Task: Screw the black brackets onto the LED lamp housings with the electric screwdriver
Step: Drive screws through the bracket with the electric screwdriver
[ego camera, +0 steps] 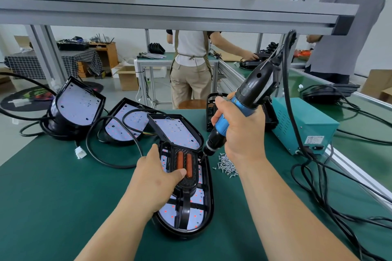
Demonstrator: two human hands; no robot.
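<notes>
**A:** On the head camera, what is the left hand (157, 178) doing?

**B:** It is gripping the black bracket (192, 184). The thumb is pressing on top beside two orange strips (180, 160), and the other fingers are curling over the bracket's far left edge. The bracket is sitting on the LED lamp housing (210, 197), which is lying directly under that hand on the green mat (63, 186)

**A:** And the right hand (239, 131)?

**B:** It is wrapping tightly round the blue grip of the electric screwdriver (244, 101), just to the right of the left hand and higher up. The tool is leaning, with its black top tilting up and away to the right. Its bit is meeting the bracket's right edge, just beyond the left thumb

**A:** Where are the fasteners lying?

**B:** A loose heap of screws (226, 164) is lying on the mat under the right wrist, just beside the housing's right rim

**A:** What else is sitting around the hands?

**B:** A second housing (180, 131) is lying just beyond the left fingers, close against the one being worked on. Two more housings (127, 123) are resting further out to the left of that hand. A teal power box (303, 127) is standing to the right of the right hand, and a black cable (286, 82) is running from the screwdriver's top down towards it. Well beyond both hands, two people (191, 59) are standing at other benches
</notes>
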